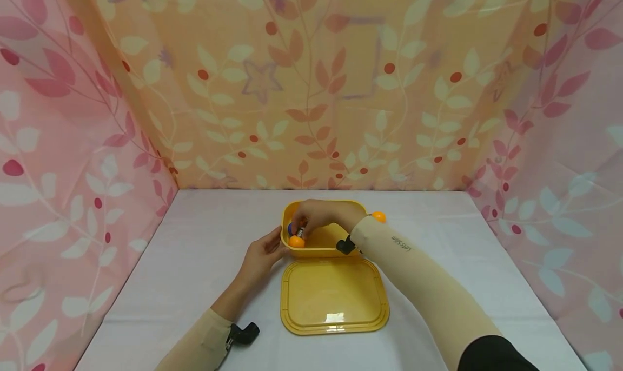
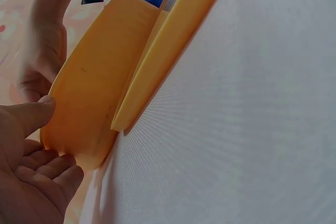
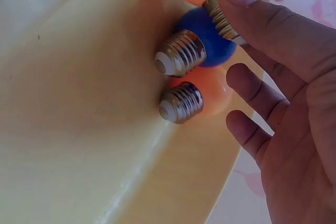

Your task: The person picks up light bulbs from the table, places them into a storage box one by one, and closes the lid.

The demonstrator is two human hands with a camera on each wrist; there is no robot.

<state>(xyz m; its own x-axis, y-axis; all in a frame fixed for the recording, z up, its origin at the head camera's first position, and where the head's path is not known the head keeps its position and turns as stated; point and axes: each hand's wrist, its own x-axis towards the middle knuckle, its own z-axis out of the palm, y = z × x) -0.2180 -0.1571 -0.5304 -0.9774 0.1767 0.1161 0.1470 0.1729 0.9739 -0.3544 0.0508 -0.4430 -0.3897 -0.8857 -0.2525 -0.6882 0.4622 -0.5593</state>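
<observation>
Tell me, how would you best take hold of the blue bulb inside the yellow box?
Probably by its threaded metal base, coming from the middle of the box. The blue bulb lies with that base pointing inward and its round globe toward the wall, beside an orange bulb, so the ridged end looks easier to pinch.

Beige sleeves (image 1: 423, 284) are worn on both forearms, the right printed with dark lettering (image 1: 401, 244) and bordered by black fabric (image 1: 496, 356); black wrist cameras (image 1: 245, 334) are worn.
</observation>
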